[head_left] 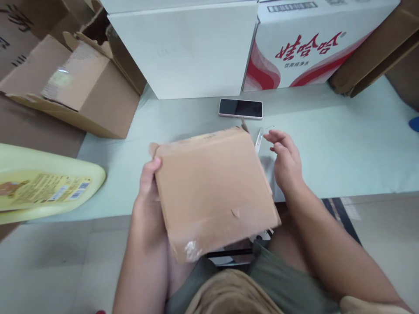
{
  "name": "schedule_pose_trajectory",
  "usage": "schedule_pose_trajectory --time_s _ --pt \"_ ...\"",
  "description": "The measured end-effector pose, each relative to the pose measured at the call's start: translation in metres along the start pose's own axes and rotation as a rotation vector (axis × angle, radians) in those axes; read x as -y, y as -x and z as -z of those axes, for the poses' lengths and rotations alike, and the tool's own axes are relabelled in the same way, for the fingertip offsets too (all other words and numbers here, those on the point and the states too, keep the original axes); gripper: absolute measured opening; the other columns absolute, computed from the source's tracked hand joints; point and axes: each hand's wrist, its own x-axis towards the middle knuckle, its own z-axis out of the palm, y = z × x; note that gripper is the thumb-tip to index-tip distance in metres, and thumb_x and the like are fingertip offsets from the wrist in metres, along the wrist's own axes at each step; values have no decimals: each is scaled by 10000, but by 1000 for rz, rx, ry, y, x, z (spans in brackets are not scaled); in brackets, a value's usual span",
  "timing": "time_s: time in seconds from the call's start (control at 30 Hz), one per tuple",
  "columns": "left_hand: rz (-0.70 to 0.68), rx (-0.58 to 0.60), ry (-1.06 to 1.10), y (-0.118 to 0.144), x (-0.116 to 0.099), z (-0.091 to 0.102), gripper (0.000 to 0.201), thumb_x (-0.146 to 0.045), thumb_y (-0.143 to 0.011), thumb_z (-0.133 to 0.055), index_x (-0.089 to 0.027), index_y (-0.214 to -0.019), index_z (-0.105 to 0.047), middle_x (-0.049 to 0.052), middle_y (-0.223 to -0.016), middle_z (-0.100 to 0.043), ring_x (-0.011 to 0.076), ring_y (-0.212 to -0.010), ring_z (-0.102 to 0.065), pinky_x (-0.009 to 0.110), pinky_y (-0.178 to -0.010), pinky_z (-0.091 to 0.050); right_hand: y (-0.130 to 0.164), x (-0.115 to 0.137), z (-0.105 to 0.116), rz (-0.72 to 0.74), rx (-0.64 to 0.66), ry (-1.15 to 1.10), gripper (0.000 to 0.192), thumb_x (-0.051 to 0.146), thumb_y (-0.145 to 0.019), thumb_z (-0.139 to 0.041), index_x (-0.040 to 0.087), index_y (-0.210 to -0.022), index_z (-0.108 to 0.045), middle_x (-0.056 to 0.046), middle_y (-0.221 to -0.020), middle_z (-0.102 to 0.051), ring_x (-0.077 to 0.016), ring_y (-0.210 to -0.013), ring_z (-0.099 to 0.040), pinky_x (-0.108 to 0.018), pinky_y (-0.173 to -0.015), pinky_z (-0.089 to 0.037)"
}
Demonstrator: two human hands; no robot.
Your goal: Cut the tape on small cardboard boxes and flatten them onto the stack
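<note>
A brown cardboard box is held tilted over the near edge of the table, its broad side facing me. My left hand grips its left edge, thumb on the front and the other fingers hidden behind. Clear tape shines at its lower left corner, and a small tear marks the lower right part. To the right of the box, my right hand is off it with fingers apart and slightly curled, holding nothing. Near those fingertips lies a slim whitish, partly clear object, partly hidden by the box; its kind is unclear.
A phone lies beyond the box on the pale green tabletop. White cartons line the back, one with red print. Brown boxes stand at left; a folded cardboard piece is at right. A yellow bottle lies at left.
</note>
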Motion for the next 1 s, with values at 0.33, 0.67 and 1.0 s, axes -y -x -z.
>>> schedule_pose_trajectory --time_s 0.33,0.67,1.0 --pt "-241 -144 66 -9 -7 -14 477 -556 -630 -834 -191 -906 -700 69 -906 -786 291 -1018 -717 351 -888 -573 13 2 -8 206 387 237 753 448 -826 -758 263 -1521 -534 -139 -1510 -628 -365 -1361 -627 -567 -1136 -524" --pt "-238 -211 175 -12 -6 -16 334 -449 -638 -815 -200 -730 -612 -10 -737 -725 162 -701 -641 287 -704 -516 2 14 -1 209 -150 367 185 358 -951 -565 232 -1038 -668 -77 -947 -713 -246 -840 -657 -418 -788 -538" --pt "-156 -256 255 -10 12 -35 330 -457 -646 -792 -216 -852 -699 8 -869 -765 185 -841 -696 275 -740 -557 51 24 -52 596 472 415 488 591 -929 -613 198 -1204 -698 -166 -1124 -743 -364 -1095 -672 -544 -971 -530"
